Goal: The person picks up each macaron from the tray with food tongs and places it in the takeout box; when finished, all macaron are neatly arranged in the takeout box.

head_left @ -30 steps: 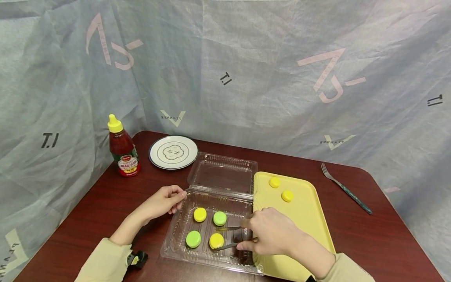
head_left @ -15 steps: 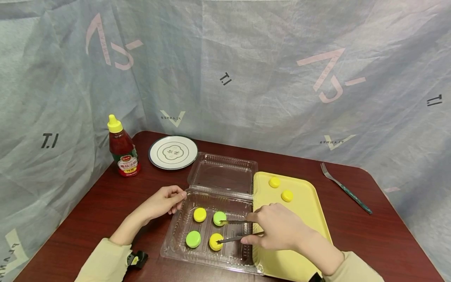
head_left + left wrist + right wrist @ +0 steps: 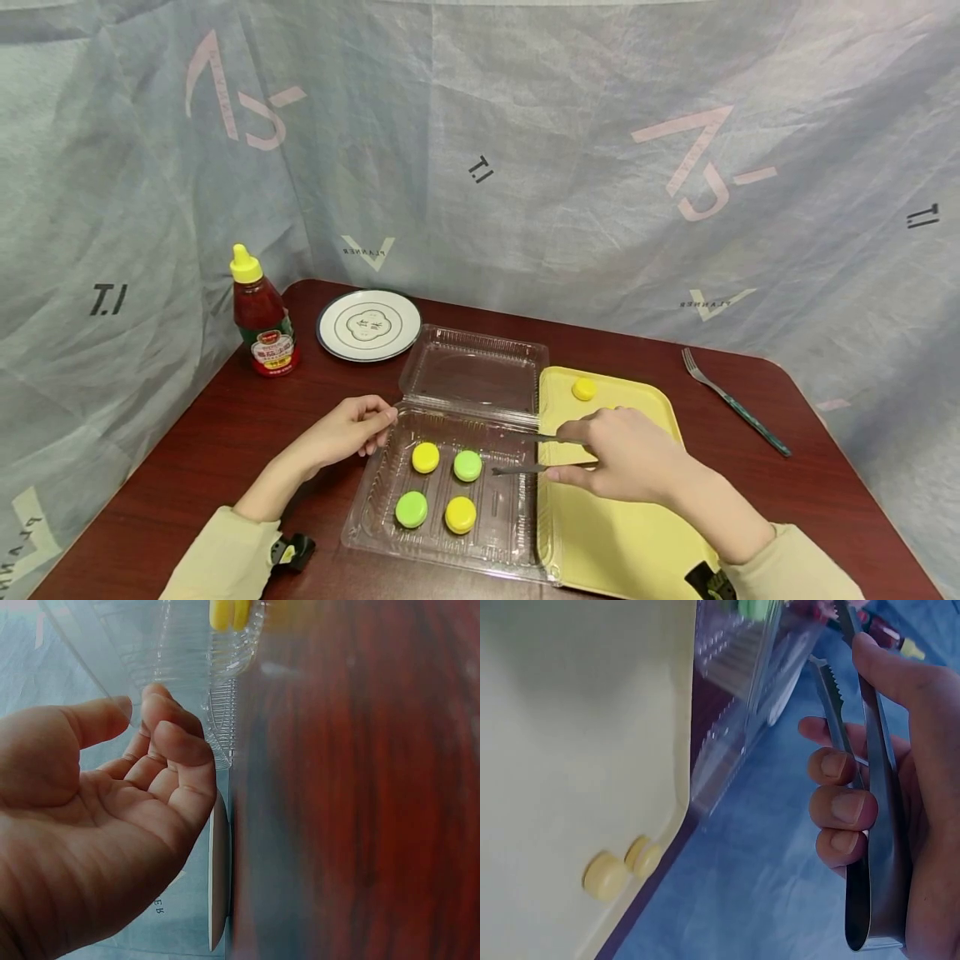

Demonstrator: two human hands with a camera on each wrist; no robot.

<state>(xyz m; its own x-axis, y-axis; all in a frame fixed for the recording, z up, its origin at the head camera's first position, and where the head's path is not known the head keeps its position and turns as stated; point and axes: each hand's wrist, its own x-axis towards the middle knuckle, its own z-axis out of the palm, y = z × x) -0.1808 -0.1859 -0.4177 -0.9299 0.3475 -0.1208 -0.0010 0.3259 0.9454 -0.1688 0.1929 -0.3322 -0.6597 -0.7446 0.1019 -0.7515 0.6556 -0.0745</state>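
My left hand (image 3: 347, 430) pinches the left rim of a clear plastic clamshell box (image 3: 450, 562), whose lid (image 3: 476, 371) lies folded back. Inside the box sit two yellow macarons (image 3: 425, 457) and two green macarons (image 3: 412, 509), set apart in two rows. My right hand (image 3: 633, 458) grips metal tongs (image 3: 889, 847) with serrated tips; their arms stand spread with nothing between them, over the box's right side. Beneath that hand lies a yellow tray (image 3: 630, 546). One yellow macaron (image 3: 584, 389) shows at its far end, and another (image 3: 606, 876) is mostly hidden behind the hand in the head view.
A ketchup bottle (image 3: 262, 321) with a yellow cap stands at the back left, beside a white plate (image 3: 390, 337) with a dark rim. Right of the tray lies a fork (image 3: 738, 404). Grey printed cloth (image 3: 525, 167) hangs behind the dark red table (image 3: 810, 517).
The tongs' tips have come off the front yellow macaron in the box. My right hand has drawn them up and right, over the tray. My left hand stays put.
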